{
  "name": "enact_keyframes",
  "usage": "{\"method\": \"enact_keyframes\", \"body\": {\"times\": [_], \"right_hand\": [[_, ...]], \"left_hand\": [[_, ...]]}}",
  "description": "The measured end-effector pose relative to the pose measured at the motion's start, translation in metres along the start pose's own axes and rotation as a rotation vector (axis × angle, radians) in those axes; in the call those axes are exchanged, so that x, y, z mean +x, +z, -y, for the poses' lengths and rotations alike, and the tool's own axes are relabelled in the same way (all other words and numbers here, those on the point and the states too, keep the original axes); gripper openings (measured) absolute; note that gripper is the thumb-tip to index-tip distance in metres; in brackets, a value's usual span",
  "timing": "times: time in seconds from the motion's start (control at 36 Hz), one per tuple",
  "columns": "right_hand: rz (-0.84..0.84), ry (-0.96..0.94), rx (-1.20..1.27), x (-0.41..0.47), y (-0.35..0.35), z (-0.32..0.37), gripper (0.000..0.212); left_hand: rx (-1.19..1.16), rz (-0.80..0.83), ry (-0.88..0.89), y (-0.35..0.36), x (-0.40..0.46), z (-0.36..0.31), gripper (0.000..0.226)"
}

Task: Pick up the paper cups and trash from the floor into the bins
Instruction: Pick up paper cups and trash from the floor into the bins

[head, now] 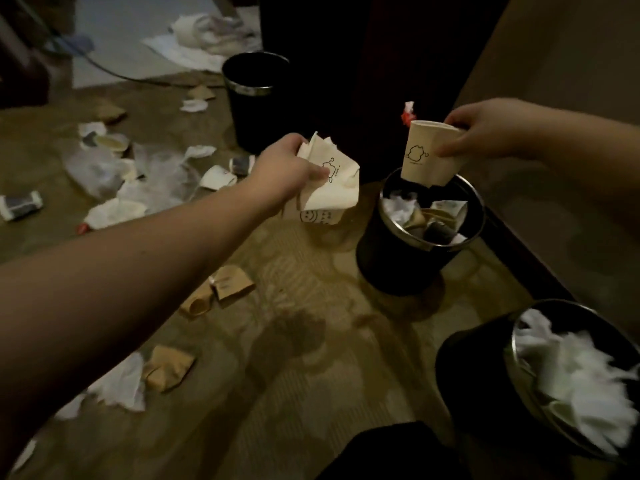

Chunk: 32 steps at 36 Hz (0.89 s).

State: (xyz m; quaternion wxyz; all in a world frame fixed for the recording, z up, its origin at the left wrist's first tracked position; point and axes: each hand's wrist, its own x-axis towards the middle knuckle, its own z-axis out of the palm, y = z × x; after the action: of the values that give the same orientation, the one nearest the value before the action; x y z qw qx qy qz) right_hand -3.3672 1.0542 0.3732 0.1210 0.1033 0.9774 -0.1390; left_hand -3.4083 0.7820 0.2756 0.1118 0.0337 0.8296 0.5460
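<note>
Paper cup [427, 152] in my right hand [485, 131], pinched at the rim, hangs upright with its base just over the far-left rim of the middle bin [476, 216]; I judge a straight drop lands it inside. My left hand [284, 168] grips crushed cups [329, 188] just left of that bin, needing a short rightward carry. Near right, another bin [512, 344] sits nearly full; more litter [138, 174] lies far left.

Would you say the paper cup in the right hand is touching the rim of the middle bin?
Cannot tell. In the head view the right hand holds the paper cup over the middle bin; its base overlaps the far rim, showing neither contact nor gap.
</note>
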Motion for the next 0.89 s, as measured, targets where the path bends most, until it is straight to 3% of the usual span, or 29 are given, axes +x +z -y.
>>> {"method": "enact_keyframes", "body": {"times": [0.11,0.39,0.61,0.89], "right_hand": [[0.003,0.031,-0.004,0.016,-0.004,-0.03,0.053],[0.065,0.146,0.166,0.033,0.004,-0.121,0.046],[0.111,0.115,0.201,0.048,0.062,-0.12,0.048],[0.086,0.145,0.183,0.058,0.136,-0.114,0.027]], "left_hand": [[0.054,-0.007,0.077,0.02,0.018,-0.019,0.04],[0.299,-0.002,0.058,0.092,0.057,-0.072,0.04],[0.409,0.068,0.177,0.12,0.09,-0.069,0.036],[0.573,0.283,0.356,0.177,0.151,-0.047,0.037]]}}
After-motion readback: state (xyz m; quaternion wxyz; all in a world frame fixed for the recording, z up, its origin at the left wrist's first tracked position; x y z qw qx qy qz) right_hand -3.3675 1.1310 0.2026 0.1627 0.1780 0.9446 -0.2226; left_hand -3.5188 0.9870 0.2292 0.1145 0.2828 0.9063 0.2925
